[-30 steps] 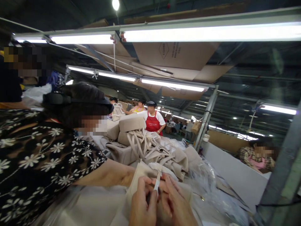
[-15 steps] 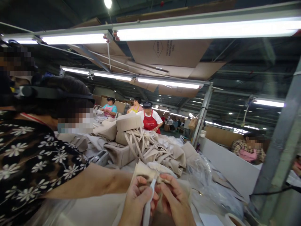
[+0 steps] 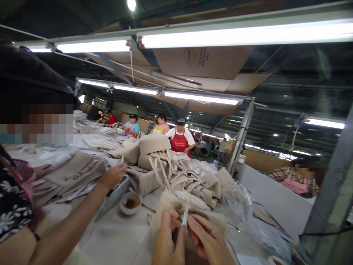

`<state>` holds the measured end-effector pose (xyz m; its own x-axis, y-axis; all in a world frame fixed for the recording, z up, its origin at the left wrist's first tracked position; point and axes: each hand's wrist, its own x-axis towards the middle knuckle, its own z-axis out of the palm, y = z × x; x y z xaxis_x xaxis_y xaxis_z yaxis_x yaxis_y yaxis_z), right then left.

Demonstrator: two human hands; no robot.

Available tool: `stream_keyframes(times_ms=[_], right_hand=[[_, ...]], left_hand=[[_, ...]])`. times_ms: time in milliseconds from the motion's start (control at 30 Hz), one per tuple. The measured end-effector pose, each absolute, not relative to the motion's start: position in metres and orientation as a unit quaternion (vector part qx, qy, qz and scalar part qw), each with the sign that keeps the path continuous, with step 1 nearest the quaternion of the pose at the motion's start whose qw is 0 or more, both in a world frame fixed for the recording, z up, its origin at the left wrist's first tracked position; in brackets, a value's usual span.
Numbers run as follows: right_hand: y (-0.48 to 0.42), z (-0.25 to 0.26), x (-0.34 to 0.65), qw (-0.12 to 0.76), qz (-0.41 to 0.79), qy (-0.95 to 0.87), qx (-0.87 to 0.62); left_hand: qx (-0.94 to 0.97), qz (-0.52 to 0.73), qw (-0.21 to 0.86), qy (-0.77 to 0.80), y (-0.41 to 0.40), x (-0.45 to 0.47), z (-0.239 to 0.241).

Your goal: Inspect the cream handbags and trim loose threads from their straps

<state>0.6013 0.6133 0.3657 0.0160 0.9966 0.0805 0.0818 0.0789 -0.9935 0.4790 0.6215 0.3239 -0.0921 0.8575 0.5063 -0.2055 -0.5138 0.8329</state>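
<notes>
At the bottom centre my left hand [image 3: 167, 241] and my right hand [image 3: 208, 241] meet over a beige fabric bag [image 3: 171, 202] lying on the table. Both pinch a small white strip [image 3: 184, 218] that stands up between the fingertips. The lower parts of both hands run out of the picture. A co-worker's arm [image 3: 82, 209] reaches in from the left, its hand [image 3: 113, 176] holding a small white thing above the table.
A heap of beige bags with straps [image 3: 168, 165] fills the table middle. A small bowl of brown liquid [image 3: 131, 202] sits left of my hands. Clear plastic wrappers [image 3: 248, 217] lie right. A metal post [image 3: 241, 138] and white partition [image 3: 270, 198] stand right. Several workers stand behind.
The co-worker at my left has drawn back, uncovering the bowl and the table's left side. My hands stay pinched on the white strip, which now stands a little higher.
</notes>
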Motion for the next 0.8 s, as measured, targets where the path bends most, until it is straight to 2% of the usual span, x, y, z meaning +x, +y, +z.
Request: stream_keyframes(times_ms=[233, 333, 400, 600, 800], right_hand=[[0.607, 0.382, 0.590, 0.504, 0.586, -0.456, -0.441], [0.606, 0.388, 0.589, 0.492, 0.623, -0.438, -0.421], [0.605, 0.391, 0.590, 0.491, 0.634, -0.428, -0.417], [0.605, 0.390, 0.587, 0.505, 0.606, -0.435, -0.435], [0.607, 0.385, 0.586, 0.539, 0.568, -0.450, -0.429]], left_hand=[[0.451, 0.682, 0.510, 0.267, 0.626, 0.481, 0.323], [0.436, 0.637, 0.601, 0.208, 0.625, 0.477, 0.329], [0.443, 0.618, 0.622, 0.185, 0.623, 0.475, 0.332], [0.506, 0.683, 0.461, 0.254, 0.613, 0.474, 0.335], [0.521, 0.685, 0.432, 0.271, 0.609, 0.467, 0.339]])
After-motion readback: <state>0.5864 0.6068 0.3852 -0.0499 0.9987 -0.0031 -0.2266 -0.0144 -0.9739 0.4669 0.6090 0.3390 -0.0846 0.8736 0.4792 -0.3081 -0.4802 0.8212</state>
